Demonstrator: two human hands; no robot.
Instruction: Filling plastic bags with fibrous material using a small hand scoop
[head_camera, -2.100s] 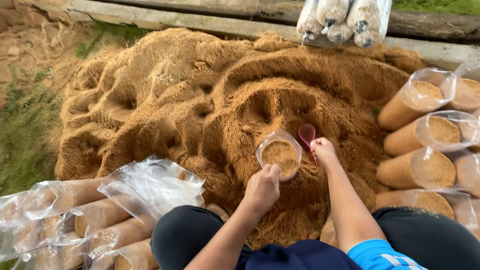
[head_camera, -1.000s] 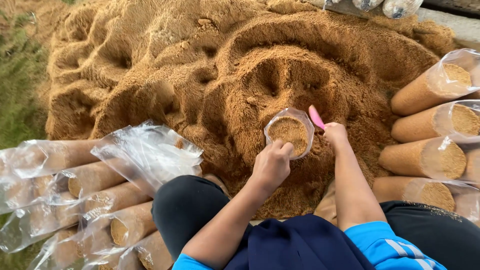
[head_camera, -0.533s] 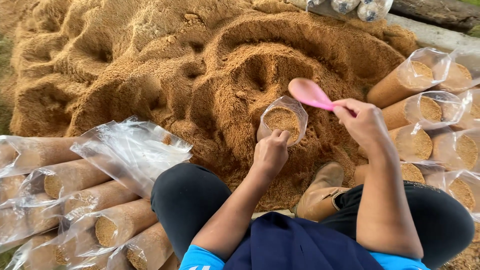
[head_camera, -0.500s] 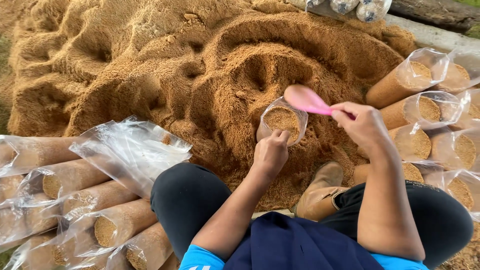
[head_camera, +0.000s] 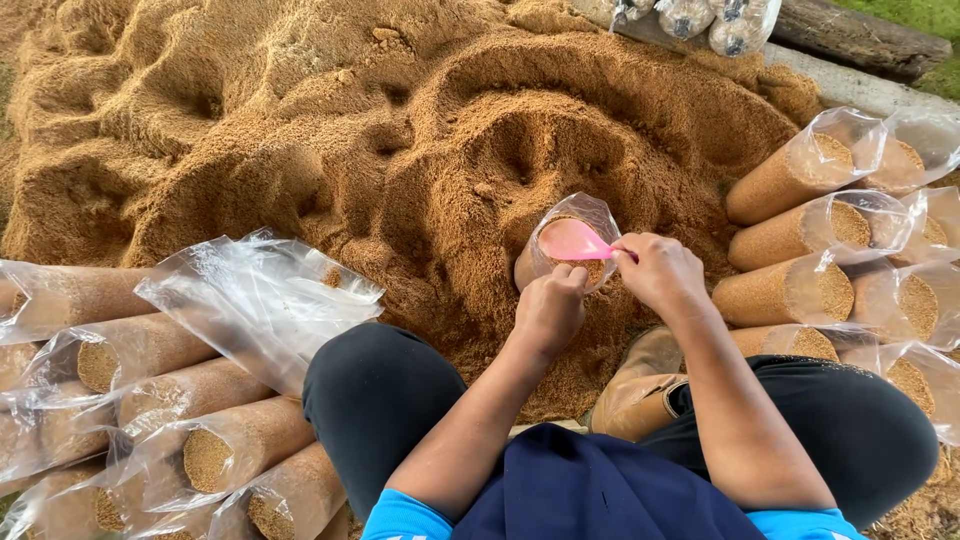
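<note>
Knees bent wide in dark trousers, your blue sleeves at the bottom edge, both forearms reaching forward and converging over the sawdust.

Left hand (head_camera: 550, 308): arm runs up from lower centre, wrist straight, fingers curled shut on the near rim of the clear plastic bag (head_camera: 566, 252), pinching the film and holding its mouth open. Bag stands upright, pressed into the sawdust pile (head_camera: 300, 130) right in front of you, filled with sawdust close to the rim.

Right hand (head_camera: 660, 272): forearm comes in from the lower right, wrist bent slightly inward, fingers closed around the handle of the pink scoop (head_camera: 575, 241). Scoop bowl sits over the bag mouth, pointing left, just above the fill. The two hands are just beside each other, knuckles nearly touching, each clamped on its own item.

Near left: a loose stack of empty clear bags (head_camera: 262, 300) lies beside your left knee, on top of a row of filled bags (head_camera: 140, 400) lying on their sides, open ends toward you.

Right side: more filled bags (head_camera: 800, 230) stacked on their sides, open ends facing right, touching one another. A tan boot (head_camera: 640, 385) shows between your legs.

Further out: pile is dug with several hollows, one directly behind the held bag. Far edge: a few tied sacks (head_camera: 700, 15) and a log (head_camera: 860, 40), grass in the top right corner.
</note>
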